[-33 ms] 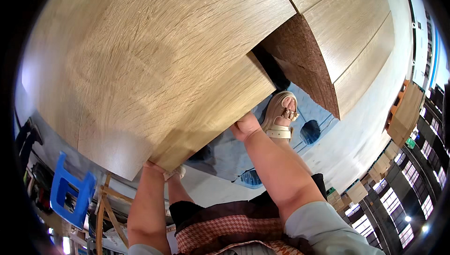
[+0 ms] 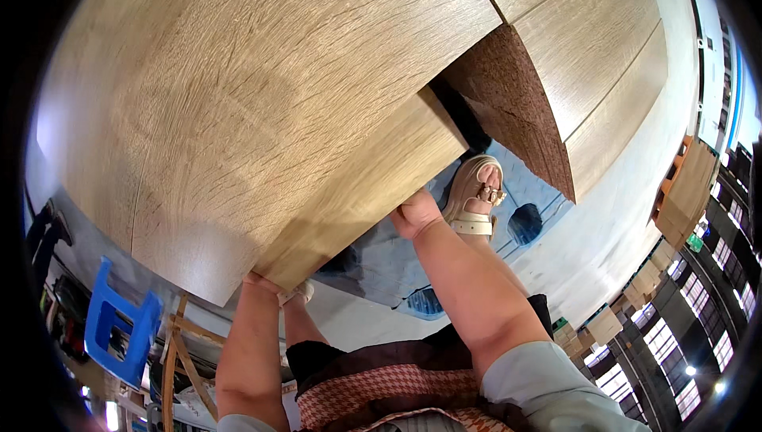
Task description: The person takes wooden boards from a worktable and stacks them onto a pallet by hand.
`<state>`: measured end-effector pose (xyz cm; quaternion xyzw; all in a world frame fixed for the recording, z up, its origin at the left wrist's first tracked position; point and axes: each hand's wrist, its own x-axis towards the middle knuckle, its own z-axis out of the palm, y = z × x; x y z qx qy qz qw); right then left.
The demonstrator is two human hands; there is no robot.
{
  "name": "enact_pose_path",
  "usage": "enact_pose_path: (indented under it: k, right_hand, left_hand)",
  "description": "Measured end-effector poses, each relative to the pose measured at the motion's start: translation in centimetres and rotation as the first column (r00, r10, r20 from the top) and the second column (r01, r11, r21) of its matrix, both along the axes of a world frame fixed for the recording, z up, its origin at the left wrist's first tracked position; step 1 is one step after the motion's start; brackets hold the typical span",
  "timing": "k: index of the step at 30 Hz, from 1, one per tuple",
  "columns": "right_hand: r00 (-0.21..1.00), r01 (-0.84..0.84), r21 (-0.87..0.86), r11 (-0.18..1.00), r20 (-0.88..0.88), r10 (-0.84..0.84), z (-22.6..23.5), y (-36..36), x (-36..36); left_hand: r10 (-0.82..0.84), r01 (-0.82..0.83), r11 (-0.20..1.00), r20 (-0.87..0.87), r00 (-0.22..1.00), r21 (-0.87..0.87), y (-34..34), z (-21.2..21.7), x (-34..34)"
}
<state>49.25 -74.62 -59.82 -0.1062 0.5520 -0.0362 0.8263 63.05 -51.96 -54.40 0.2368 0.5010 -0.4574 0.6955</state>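
A large oak-look wooden panel [image 2: 262, 99] fills the upper left. Under its near edge a second wooden board [image 2: 373, 170] sticks out toward me, from the left corner to a dark gap at right. My left hand [image 2: 262, 280] is against this lower board's near left end. My right hand [image 2: 414, 211] meets the same edge farther right, its wrist bent. The fingers of both hands are hidden beneath the board, so whether they are curled around it does not show.
A blue pallet [image 2: 516, 174] lies below, with my sandalled right foot [image 2: 475, 190] over it. To the right stand more wooden panels [image 2: 587, 59] with a rough brown cut edge [image 2: 516, 107]. A blue plastic stool [image 2: 119, 329] and a wooden trestle [image 2: 178, 353] are at left; cartons [image 2: 603, 326] stand far right.
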Motion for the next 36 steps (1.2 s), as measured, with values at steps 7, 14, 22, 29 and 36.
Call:
enact_pose_path:
  k: [7, 14, 22, 29, 36]
  right_hand:
    - [0.993, -0.037, -0.209, 0.977, -0.113, 0.013, 0.6, -2.7, 2.1]
    - [0.961, 0.180, -0.077, 0.981, -0.197, -0.192, 1.9, -3.0, 4.7]
    - [0.865, 0.501, 0.054, 0.864, -0.056, -0.499, 2.3, -3.0, 6.7]
    - [0.883, 0.466, 0.121, 0.877, -0.004, -0.469, 3.1, -3.1, 7.2]
    - [0.843, 0.538, 0.020, 0.842, -0.032, -0.538, 1.8, -3.3, 7.2]
  left_hand:
    - [0.199, -0.183, 0.974, -0.115, 0.973, 0.137, -1.4, -3.5, -1.4]
    - [0.258, -0.258, 0.966, -0.024, 0.966, -0.021, -4.0, -3.0, -1.0]
    - [-0.021, 0.003, 0.961, 0.065, 0.998, 0.275, -4.1, -2.2, 0.0]
    - [0.095, -0.101, 0.989, 0.055, 0.994, 0.113, -1.4, -3.2, -0.5]
    - [0.068, -0.077, 0.891, 0.035, 0.997, 0.448, -4.4, -1.2, 0.3]
